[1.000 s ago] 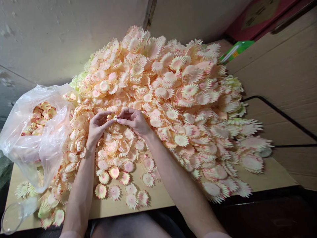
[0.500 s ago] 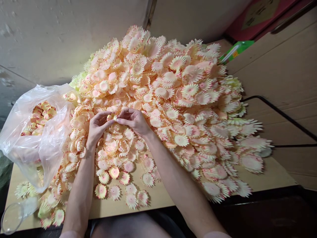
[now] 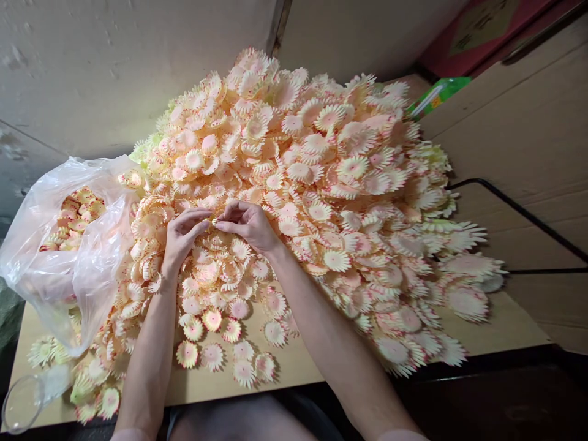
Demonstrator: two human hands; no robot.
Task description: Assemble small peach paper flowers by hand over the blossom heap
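Observation:
My left hand (image 3: pixel 182 236) and my right hand (image 3: pixel 248 226) meet fingertip to fingertip above a large heap of artificial flower petal layers (image 3: pixel 316 147). Between the fingertips is a small pale yellow flower piece (image 3: pixel 214 222), partly covered by the fingers. The right thumb and forefinger pinch it; the left thumb and fingers close on its left side. Its exact form is too small to make out. Below the hands, several loose petal discs (image 3: pixel 212 318) with pink centres and red-tipped edges lie on the wooden table (image 3: pixel 312 364).
A translucent plastic bag (image 3: pixel 92 269) at the left holds rolled-up flower pieces (image 3: pixel 78 214). A clear plastic cup (image 3: pixel 25 401) lies at the front left corner. Cardboard (image 3: pixel 519 141) stands along the right, with a black bent rod (image 3: pixel 519 208) against it. A green packet (image 3: pixel 438 97) sits behind the heap.
The small flower piece has shifted slightly right between the fingertips, and less of it shows. The left fingers have straightened a little; the right hand is almost still.

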